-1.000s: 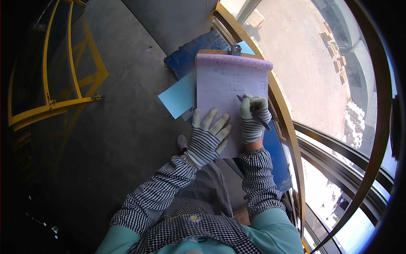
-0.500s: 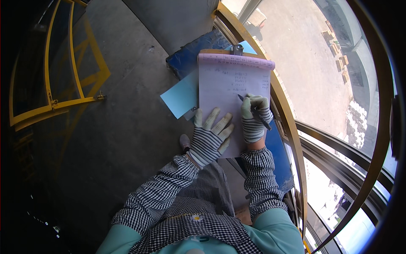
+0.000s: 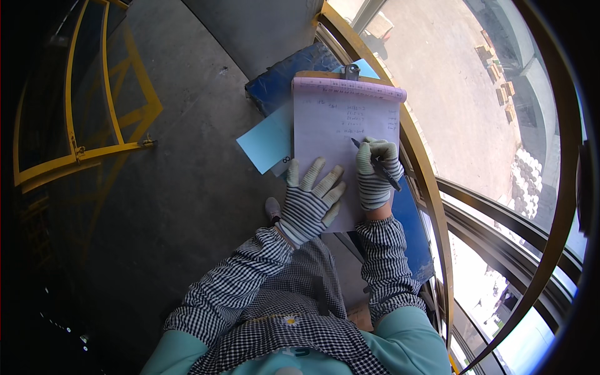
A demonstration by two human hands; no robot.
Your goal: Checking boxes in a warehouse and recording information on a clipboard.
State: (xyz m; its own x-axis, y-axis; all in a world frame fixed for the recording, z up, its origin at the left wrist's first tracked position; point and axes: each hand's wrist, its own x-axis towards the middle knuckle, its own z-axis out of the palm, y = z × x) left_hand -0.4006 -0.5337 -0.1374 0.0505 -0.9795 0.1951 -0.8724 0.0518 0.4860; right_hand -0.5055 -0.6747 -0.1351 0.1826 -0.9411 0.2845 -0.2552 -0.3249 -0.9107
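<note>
A sheet of white paper [image 3: 319, 134] with handwriting on it lies on a brown clipboard [image 3: 306, 74], under a metal clip [image 3: 351, 72]. Its pink upper page is rolled back at the top. My left hand [image 3: 310, 203], in a striped knit glove, rests flat on the paper's lower left with fingers spread. In my right hand [image 3: 378, 175], gloved alike, a dark pen [image 3: 387, 175] is gripped, its tip at the writing. Light blue paper [image 3: 265, 145] sticks out from under the clipboard's left side.
Beneath the clipboard is a worn blue surface [image 3: 412, 234]. A curved yellow rail [image 3: 431, 162] runs close along the right, with windows beyond it. At far left stands a yellow-framed barrier [image 3: 112, 150] on the grey concrete floor [image 3: 194, 144].
Both hands stay almost where they were, the left still flat on the paper and the right still gripping the pen. No clear movement shows otherwise.
</note>
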